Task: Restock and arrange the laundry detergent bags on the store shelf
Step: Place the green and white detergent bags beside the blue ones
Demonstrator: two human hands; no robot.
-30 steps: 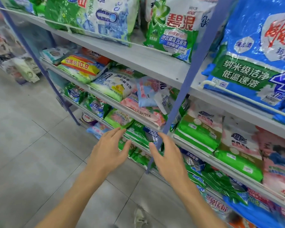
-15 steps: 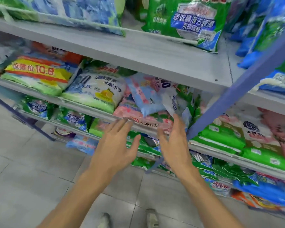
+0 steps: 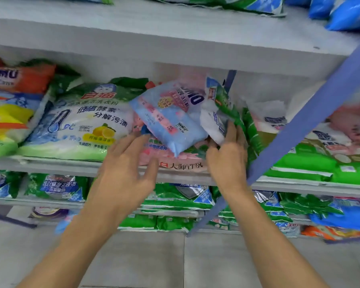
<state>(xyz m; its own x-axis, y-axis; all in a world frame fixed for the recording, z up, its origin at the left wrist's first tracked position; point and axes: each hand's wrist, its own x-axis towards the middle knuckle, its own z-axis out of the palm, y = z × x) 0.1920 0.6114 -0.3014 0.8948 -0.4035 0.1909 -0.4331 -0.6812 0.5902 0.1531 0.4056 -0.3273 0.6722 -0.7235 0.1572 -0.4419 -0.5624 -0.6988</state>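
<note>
Store shelving fills the frame, with grey floor tiles (image 3: 195, 265) along the bottom edge. At centre, the left hand (image 3: 123, 171) is spread with straight fingers, and its fingertips reach the lower left edge of the light blue detergent bag (image 3: 170, 121); contact cannot be told. Right of centre and well apart from it, the right hand (image 3: 227, 163) lays straight fingers against a white-and-green bag (image 3: 218, 119), thumb spread beneath. The blue bag lies tilted on a pink bag (image 3: 175, 161) on the middle shelf (image 3: 50, 165), between the hands. At left lies a lemon-print bag (image 3: 81, 125). At right, a blue post (image 3: 299, 132) crosses diagonally.
</note>
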